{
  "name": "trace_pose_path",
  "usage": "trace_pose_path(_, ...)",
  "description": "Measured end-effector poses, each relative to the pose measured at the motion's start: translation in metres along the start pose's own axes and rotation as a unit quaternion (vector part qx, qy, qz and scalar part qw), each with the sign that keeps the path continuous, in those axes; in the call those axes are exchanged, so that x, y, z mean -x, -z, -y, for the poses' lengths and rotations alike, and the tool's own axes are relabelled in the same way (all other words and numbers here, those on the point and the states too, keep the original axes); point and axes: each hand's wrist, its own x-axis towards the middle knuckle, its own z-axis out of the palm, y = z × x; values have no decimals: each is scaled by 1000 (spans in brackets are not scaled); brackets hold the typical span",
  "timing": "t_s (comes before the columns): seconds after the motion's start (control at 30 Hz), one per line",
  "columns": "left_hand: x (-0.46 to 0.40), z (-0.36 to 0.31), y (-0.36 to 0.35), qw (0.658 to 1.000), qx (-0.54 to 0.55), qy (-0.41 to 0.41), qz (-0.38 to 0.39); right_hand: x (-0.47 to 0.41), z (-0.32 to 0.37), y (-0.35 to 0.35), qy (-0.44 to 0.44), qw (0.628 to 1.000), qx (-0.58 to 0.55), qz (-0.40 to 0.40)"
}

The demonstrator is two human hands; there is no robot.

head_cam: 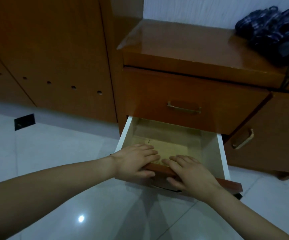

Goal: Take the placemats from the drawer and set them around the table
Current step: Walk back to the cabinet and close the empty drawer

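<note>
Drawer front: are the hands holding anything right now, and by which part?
Both hands hold the open lower drawer by the top edge of its front panel: left hand and right hand side by side, fingers over the edge, thumbs outside. No placemat is held.

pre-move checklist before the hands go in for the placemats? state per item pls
1. Lower drawer pulled out of the cabinet: ok.
2. Left hand on the drawer's front panel, fingers over the top edge, thumb on the outer face: ok.
3. Right hand on the same panel, fingers reaching over into the drawer: ok.
4. Placemats in the drawer: cannot tell; a pale tan flat layer shows at the bottom, which may be mats or bare base.
5. Upper drawer closed, not blocking access from above: ok.
6. Table to set the mats on: cannot tell, not in view.
</note>
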Motion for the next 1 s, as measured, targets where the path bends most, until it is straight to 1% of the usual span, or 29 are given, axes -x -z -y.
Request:
trace_pose_path(0.13, -13, 14, -2, 998, -20, -4, -53, -13, -15, -5, -9, 1000, -4, -5)
trace_pose_path(0.23, -20, 22, -1, 994, -64, -12, -89, -20, -23, -2, -19, 1000, 1, -25)
trace_pose_path(0.3, -22, 24, 2, 987, -91, -4, -131, -23, -26, 0, -20, 999, 15, -33)
trace_pose_path(0.37, -21, 27, 6, 976, -102, 31, -187, -24, -26, 1, -27, 998, 25, -50)
trace_pose_path(0.47, -19, 40, 19, 950, -143, 123, -249, -24, -25, 2, -51, 995, 33, -84)
trace_pose_path(0.57, -22, 53, 29, 931, -177, 195, -253, -25, -25, 3, -95, 988, 49, -113)
trace_pose_path(0.63, -26, 56, 29, 924, -185, 217, -254, -25, -26, 3, -120, 984, 56, -115)
trace_pose_path(0.83, -35, 59, 22, 919, -199, 231, -251, -34, -33, 3, -155, 979, 78, -109)
trace_pose_path(1.0, -36, 66, 24, 922, -201, 216, -250, -42, -40, 1, -199, 970, 79, -119)
